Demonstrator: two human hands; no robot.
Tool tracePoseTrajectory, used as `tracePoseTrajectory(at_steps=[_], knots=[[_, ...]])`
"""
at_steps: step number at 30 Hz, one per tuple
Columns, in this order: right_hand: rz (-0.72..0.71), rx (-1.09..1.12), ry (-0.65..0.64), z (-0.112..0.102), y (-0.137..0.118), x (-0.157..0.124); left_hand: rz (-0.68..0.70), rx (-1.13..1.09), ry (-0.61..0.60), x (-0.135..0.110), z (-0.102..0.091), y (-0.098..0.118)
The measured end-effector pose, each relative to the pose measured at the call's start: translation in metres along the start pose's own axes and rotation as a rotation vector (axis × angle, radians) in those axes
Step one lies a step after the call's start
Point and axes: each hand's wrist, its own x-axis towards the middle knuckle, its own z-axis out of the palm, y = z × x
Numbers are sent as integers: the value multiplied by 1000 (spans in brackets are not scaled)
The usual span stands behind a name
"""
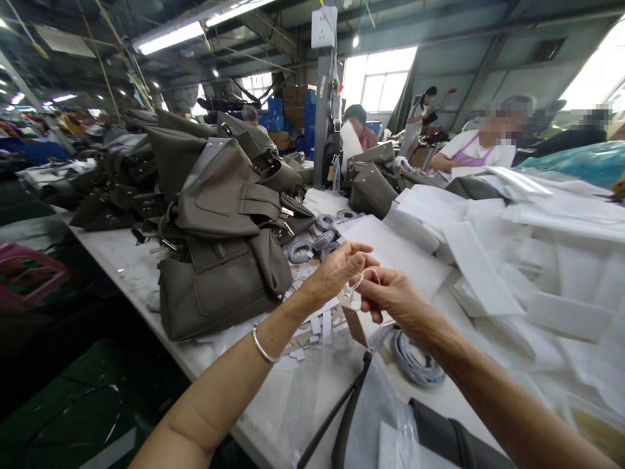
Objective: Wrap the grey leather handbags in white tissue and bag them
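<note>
A thin white string [359, 281] is looped between my two hands above the table. My left hand [336, 270], with a bracelet at the wrist, pinches it between thumb and fingers. From the other side my right hand [390, 290] grips the string with thumb and forefinger. Below the fingers dangles a brown hang tag [356, 327], apparently on this string. Under it, at the front edge, lies a dark handbag [454, 430] with a thin strap and grey-white wrapping sheet [374, 397]. My right forearm passes over a coil of grey cord [415, 361].
Dark olive handbags [219, 280] are piled on the left of the table [288, 391]. White paper sheets [488, 260] heap up on the right. Several grey coils [300, 251] and paper scraps lie between. A post [322, 117] rises behind; co-workers sit and stand beyond.
</note>
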Motion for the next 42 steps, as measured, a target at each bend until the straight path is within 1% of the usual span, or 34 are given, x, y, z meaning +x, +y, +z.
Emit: tracePoseTrajectory(at_steps=[2,4,6,7,9,12,16,18,20,22,25,26,27,28,30,32,34,35,36,38,40,41,42], knots=[[-65,94,44,-5,-1,-1,-40,0,-138,-7,-3,-9],[-89,189,87,-12,-3,-3,-127,-12,-261,-15,-7,-20],[-69,248,127,-21,-5,-6,-245,-36,-320,-23,-11,-30],[-47,256,145,-25,-5,-9,-295,-42,-316,-25,-12,-34],[9,238,174,-35,-6,-14,-334,-23,-272,-29,-16,-39],[78,153,194,-50,-3,-22,-294,90,-200,-30,-22,-44],[99,10,244,-68,5,-29,-274,250,-181,-30,-32,-50],[105,-74,272,-74,9,-30,-257,336,-138,-30,-39,-53],[122,-139,286,-79,13,-32,-242,430,-72,-31,-46,-57],[139,-161,278,-81,17,-34,-225,531,20,-31,-53,-59],[151,-142,246,-78,17,-37,-165,674,186,-30,-55,-57],[154,-129,237,-75,16,-38,-138,709,219,-30,-52,-54],[155,-113,230,-71,15,-39,-111,727,218,-30,-46,-51],[155,-98,224,-68,13,-40,-87,718,181,-30,-38,-46],[145,-79,210,-59,9,-41,-48,624,16,-30,-16,-38],[123,-78,194,-53,5,-43,-27,465,-167,-31,9,-32],[95,-103,184,-50,2,-46,-44,333,-290,-31,32,-33],[79,-139,191,-51,1,-48,-69,287,-330,-30,41,-35],[63,-200,207,-53,1,-50,-100,260,-353,-30,48,-39],[21,-407,280,-60,1,-56,-163,247,-372,-30,54,-48],[-46,-666,377,-69,3,-62,-202,259,-373,-31,56,-55],[-80,-772,418,-73,5,-65,-215,256,-383,-32,55,-57],[-100,-832,443,-76,7,-67,-225,246,-401,-32,55,-58]])
